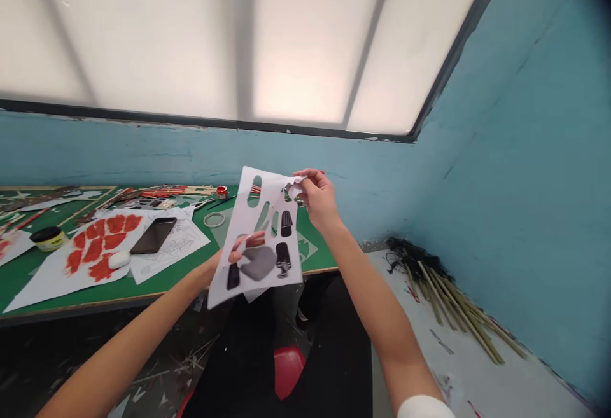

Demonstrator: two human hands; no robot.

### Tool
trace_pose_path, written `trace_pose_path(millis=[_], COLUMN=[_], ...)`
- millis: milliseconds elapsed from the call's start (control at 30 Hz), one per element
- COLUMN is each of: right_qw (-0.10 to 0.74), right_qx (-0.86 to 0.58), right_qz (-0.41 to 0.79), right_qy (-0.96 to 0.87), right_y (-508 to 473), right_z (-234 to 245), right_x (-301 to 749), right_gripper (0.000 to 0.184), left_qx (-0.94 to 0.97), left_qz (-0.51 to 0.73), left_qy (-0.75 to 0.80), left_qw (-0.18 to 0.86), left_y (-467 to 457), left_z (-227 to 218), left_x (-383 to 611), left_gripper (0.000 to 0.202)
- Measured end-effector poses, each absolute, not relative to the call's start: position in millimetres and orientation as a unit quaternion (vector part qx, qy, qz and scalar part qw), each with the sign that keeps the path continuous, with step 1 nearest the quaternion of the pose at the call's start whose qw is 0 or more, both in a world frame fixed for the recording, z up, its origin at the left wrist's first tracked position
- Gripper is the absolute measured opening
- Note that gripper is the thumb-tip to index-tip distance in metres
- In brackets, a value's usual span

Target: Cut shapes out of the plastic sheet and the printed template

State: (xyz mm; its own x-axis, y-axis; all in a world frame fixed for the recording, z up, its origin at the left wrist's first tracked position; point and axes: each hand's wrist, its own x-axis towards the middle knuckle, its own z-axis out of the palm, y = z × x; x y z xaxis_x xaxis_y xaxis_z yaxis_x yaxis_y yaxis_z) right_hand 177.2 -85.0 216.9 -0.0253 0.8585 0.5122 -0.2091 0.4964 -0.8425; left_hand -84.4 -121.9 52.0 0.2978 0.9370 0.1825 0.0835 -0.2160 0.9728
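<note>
A white sheet of paper [267, 227] with dark printed shapes and several cut-out holes is held up in front of me, above the table's front edge. My right hand [317, 195] pinches its upper right corner, where the paper looks crumpled and torn. My left hand [243, 246] is at the sheet's lower left part, thumb and fingers closing on it; the paper hides part of this hand. A grey heart-like shape [258, 263] and a dark ridged shape [286, 223] show on the sheet.
On the green table [157, 281] lie a phone [154, 235], a red-painted paper [52, 278], a yellow jar with black lid [49, 238], a tape ring [214, 219] and a small red pot [222, 193]. Sticks [458, 303] lie on the floor at right. A red stool [288, 370] is below me.
</note>
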Motion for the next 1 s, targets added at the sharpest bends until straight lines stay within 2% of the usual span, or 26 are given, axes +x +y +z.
trace_pose_path(millis=[33, 167, 200, 233, 333, 567, 700, 800, 867, 1000], right_qw=[0.653, 0.670, 0.672, 0.675, 0.682, 0.685, 0.684, 0.678, 0.651, 0.514], right_qx=[-0.299, -0.370, -0.384, -0.394, -0.413, -0.395, -0.376, -0.386, -0.410, -0.453], right_qz=[0.428, 0.454, 0.456, 0.456, 0.452, 0.435, 0.408, 0.396, 0.419, 0.541], right_qy=[-0.549, -0.455, -0.439, -0.426, -0.401, -0.430, -0.473, -0.484, -0.483, -0.488], right_y=[-74, -41, -36, -32, -24, -18, -16, -21, -34, -74], right_z=[214, 199, 195, 191, 184, 193, 211, 206, 182, 98], right_x=[176, 174, 174, 174, 170, 147, 159, 186, 203, 208], right_gripper=[0.008, 0.024, 0.026, 0.027, 0.028, 0.027, 0.030, 0.036, 0.040, 0.038], left_qx=[0.639, 0.614, 0.607, 0.600, 0.579, 0.540, 0.498, 0.464, 0.447, 0.428], left_qz=[0.425, 0.377, 0.368, 0.362, 0.367, 0.465, 0.500, 0.506, 0.503, 0.495], left_qy=[0.386, 0.344, 0.335, 0.328, 0.332, 0.408, 0.452, 0.482, 0.501, 0.532], left_qw=[0.512, 0.602, 0.620, 0.634, 0.649, 0.572, 0.545, 0.544, 0.544, 0.538], left_y=[-129, -155, -159, -163, -172, -151, -122, -111, -110, -116], left_z=[62, 93, 97, 98, 88, 62, 67, 66, 59, 29], left_x=[-84, -82, -81, -79, -64, -16, -34, -62, -79, -96], left_gripper=[0.055, 0.113, 0.119, 0.117, 0.086, 0.046, 0.040, 0.040, 0.040, 0.039])
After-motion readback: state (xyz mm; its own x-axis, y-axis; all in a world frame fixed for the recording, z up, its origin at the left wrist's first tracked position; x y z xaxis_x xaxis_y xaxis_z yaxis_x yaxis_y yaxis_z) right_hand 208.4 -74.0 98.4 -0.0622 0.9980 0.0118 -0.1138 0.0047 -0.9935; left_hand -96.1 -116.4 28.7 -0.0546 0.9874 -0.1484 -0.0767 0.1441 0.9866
